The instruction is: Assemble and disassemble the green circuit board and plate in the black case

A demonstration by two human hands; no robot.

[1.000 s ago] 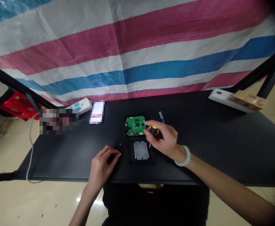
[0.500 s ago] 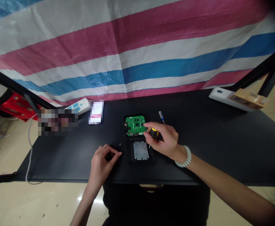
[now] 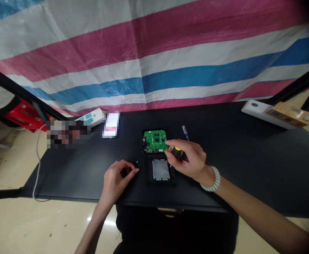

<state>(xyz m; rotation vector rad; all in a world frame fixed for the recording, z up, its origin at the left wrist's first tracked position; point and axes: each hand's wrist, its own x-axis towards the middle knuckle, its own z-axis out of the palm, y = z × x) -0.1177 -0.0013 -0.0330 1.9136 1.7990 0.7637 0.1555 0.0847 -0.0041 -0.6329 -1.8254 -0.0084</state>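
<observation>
My right hand [image 3: 190, 155] holds a screwdriver with a yellow and black handle [image 3: 178, 150] in its curled fingers; the thin shaft points down and left. Its thumb and index fingertips are a little apart at the right edge of a green circuit board [image 3: 154, 140], which sits in a black case. Below the board lies a black cover with a silver metal plate [image 3: 161, 170]. My left hand [image 3: 118, 178] rests on the table left of this cover, thumb and index fingertips together; anything between them is too small to see. Tiny screws [image 3: 137, 162] lie just beyond its fingertips.
A second screwdriver with a blue and clear handle [image 3: 185, 130] lies beyond my right hand. A lit phone [image 3: 111, 124] and a white power strip [image 3: 94, 117] are at the back left. A white box [image 3: 257, 110] and a brown carton [image 3: 289, 114] stand at the back right of the black table.
The whole view has shifted slightly, so things appear a little further right. Both hands keep nearly the same pose beside the board and the cover.
</observation>
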